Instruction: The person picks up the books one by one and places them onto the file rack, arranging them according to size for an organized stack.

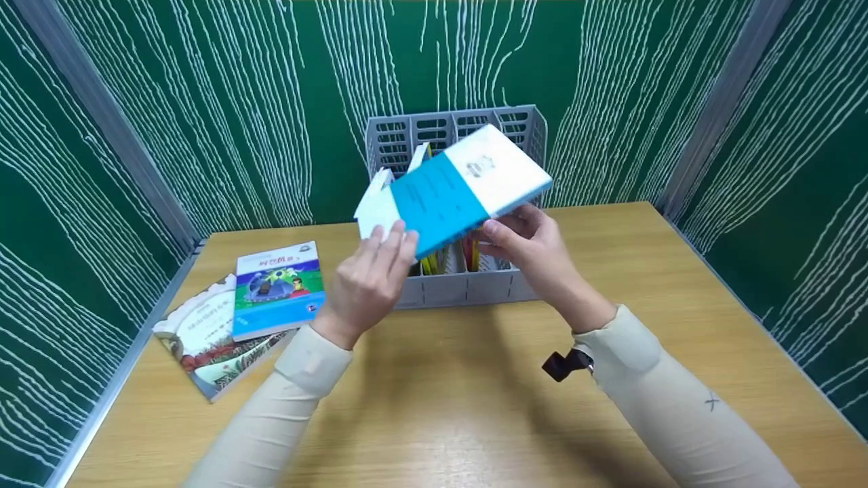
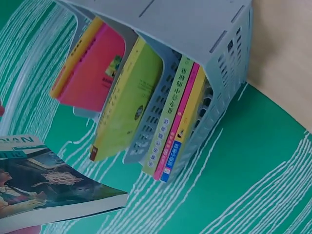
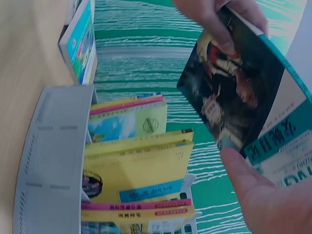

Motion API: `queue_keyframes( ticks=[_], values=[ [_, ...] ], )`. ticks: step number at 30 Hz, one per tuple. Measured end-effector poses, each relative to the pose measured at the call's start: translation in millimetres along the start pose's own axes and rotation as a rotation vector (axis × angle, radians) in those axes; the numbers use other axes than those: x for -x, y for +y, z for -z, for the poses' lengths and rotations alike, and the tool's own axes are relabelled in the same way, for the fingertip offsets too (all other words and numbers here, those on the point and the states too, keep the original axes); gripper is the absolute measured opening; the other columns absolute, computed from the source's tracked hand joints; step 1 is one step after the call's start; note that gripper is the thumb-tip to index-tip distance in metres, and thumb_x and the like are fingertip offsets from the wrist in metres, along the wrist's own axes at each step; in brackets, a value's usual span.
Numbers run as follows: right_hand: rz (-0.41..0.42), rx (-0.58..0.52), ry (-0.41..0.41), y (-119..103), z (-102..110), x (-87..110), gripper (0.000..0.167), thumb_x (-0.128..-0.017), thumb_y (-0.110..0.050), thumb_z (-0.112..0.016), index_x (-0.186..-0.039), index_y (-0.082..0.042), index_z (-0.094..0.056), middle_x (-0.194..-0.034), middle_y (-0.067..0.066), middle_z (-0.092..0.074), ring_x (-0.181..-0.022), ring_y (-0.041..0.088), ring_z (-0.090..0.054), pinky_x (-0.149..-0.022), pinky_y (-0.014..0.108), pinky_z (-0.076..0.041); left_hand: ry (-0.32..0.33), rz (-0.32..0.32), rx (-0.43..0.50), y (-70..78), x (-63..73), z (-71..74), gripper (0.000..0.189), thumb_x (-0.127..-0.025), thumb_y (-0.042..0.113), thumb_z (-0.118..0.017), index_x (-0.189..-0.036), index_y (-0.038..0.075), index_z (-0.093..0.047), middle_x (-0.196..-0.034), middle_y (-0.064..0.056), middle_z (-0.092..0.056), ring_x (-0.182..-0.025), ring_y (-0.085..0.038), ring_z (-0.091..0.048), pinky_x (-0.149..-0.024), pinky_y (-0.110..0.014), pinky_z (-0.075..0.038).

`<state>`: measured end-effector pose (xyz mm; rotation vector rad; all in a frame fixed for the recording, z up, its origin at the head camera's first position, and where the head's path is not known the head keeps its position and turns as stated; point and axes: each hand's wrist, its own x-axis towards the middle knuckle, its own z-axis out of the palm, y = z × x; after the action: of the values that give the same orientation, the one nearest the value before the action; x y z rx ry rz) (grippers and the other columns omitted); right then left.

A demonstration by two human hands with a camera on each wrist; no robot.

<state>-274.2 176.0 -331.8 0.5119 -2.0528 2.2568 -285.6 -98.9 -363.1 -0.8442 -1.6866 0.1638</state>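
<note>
A blue-and-white book (image 1: 441, 196) is held tilted in the air between both hands, over a grey file rack (image 1: 447, 293). In the head view my left hand (image 1: 373, 278) pinches the book's lower left end, fingers on the blue-and-white cover. The right wrist view shows that thumb on the opposite cover, which has a dark painted picture of people (image 3: 239, 83). My right hand (image 1: 539, 247) grips the lower right edge, thumb at the edge and the other fingers partly hidden beneath. Behind the held book, the rack's compartments contain several upright books, including a yellow one (image 3: 139, 168).
Left of the rack, a book with a blue tent cover (image 1: 278, 291) lies on top of a pale illustrated book (image 1: 207, 325) on the wooden table (image 1: 434, 413). Green walls with white streaks (image 1: 230, 102) enclose the table at the back and both sides.
</note>
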Motion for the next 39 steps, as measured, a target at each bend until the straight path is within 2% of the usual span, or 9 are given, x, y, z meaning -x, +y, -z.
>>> queue_keyframes(
  ticks=[2,5,8,12,16,22,29,35,39],
  values=[
    [-0.009,-0.077,-0.022,-0.2,-2.1,1.5,0.061,-0.109,-0.014,-0.059,-0.163,-0.004,-0.034,-0.155,0.023,-0.055,-0.129,0.026,-0.072,-0.107,0.041,-0.061,0.005,-0.030,-0.009,3.4,-0.3,-1.6,0.026,-0.109,0.015,-0.067,-0.131,0.001,-0.066,-0.124,-0.017,-0.080,-0.102,-0.034,-0.083,-0.078,-0.039,-0.068],
    [-0.020,-0.185,-0.048,0.6,-3.4,4.3,0.066,-0.110,-0.016,-0.059,-0.167,-0.010,-0.026,-0.161,0.020,-0.049,-0.130,0.026,-0.071,-0.107,0.043,-0.060,0.002,-0.075,-0.028,7.4,-0.1,-2.6,0.030,-0.106,0.019,-0.073,-0.131,0.003,-0.067,-0.126,-0.016,-0.080,-0.104,-0.033,-0.082,-0.081,-0.038,-0.068],
    [-0.041,-0.267,-0.037,0.1,-3.7,6.1,0.068,-0.111,-0.019,-0.059,-0.168,-0.015,-0.023,-0.162,0.016,-0.049,-0.126,0.023,-0.073,-0.102,0.041,-0.063,-0.004,-0.120,-0.043,10.2,0.5,-3.0,0.036,-0.102,0.023,-0.079,-0.132,0.006,-0.068,-0.128,-0.013,-0.080,-0.108,-0.032,-0.082,-0.083,-0.037,-0.067],
    [-0.073,-0.301,-0.002,-2.9,-3.9,7.3,0.063,-0.111,-0.016,-0.053,-0.168,-0.014,-0.026,-0.156,0.013,-0.056,-0.118,0.021,-0.078,-0.098,0.038,-0.065,0.003,-0.142,-0.034,12.3,1.4,-5.9,0.037,-0.100,0.023,-0.081,-0.132,0.009,-0.069,-0.129,-0.011,-0.080,-0.111,-0.032,-0.081,-0.085,-0.036,-0.067],
    [-0.090,-0.314,0.033,-5.0,-4.6,9.0,0.061,-0.111,-0.011,-0.049,-0.167,-0.012,-0.025,-0.152,0.012,-0.060,-0.114,0.021,-0.080,-0.096,0.037,-0.064,0.013,-0.122,0.008,13.3,0.4,-8.6,0.038,-0.100,0.022,-0.081,-0.133,0.010,-0.069,-0.130,-0.010,-0.080,-0.113,-0.032,-0.080,-0.088,-0.037,-0.066],
    [-0.077,-0.363,0.084,-5.4,-0.2,9.7,0.060,-0.110,-0.007,-0.045,-0.166,-0.011,-0.026,-0.150,0.010,-0.062,-0.114,0.019,-0.080,-0.097,0.035,-0.064,0.038,-0.056,0.099,13.6,-2.9,-11.4,0.037,-0.100,0.021,-0.081,-0.133,0.009,-0.071,-0.129,-0.011,-0.080,-0.116,-0.029,-0.080,-0.092,-0.037,-0.066],
    [-0.022,-0.340,0.145,-13.6,15.3,10.6,0.057,-0.106,-0.002,-0.044,-0.161,-0.007,-0.034,-0.136,0.003,-0.069,-0.110,0.013,-0.078,-0.099,0.028,-0.063,0.019,0.082,0.199,6.9,3.7,-19.2,0.043,-0.095,0.013,-0.083,-0.133,0.000,-0.065,-0.128,-0.018,-0.077,-0.120,-0.033,-0.077,-0.101,-0.042,-0.063],
    [0.071,-0.351,0.156,-20.2,31.4,13.9,0.061,-0.105,0.001,-0.046,-0.163,-0.007,-0.028,-0.145,0.004,-0.062,-0.117,0.012,-0.075,-0.103,0.028,-0.061,-0.091,0.211,0.259,2.1,19.1,-28.9,0.048,-0.091,0.017,-0.089,-0.130,-0.003,-0.069,-0.126,-0.019,-0.078,-0.115,-0.033,-0.078,-0.096,-0.042,-0.065],
    [0.131,-0.330,0.177,-18.3,41.9,16.2,0.063,-0.105,0.003,-0.048,-0.164,-0.006,-0.028,-0.143,0.006,-0.064,-0.113,0.014,-0.078,-0.097,0.030,-0.064,-0.230,0.281,0.337,0.9,28.0,-34.9,0.036,-0.100,0.019,-0.081,-0.128,-0.002,-0.073,-0.124,-0.018,-0.079,-0.113,-0.031,-0.079,-0.096,-0.042,-0.066]
  ],
)
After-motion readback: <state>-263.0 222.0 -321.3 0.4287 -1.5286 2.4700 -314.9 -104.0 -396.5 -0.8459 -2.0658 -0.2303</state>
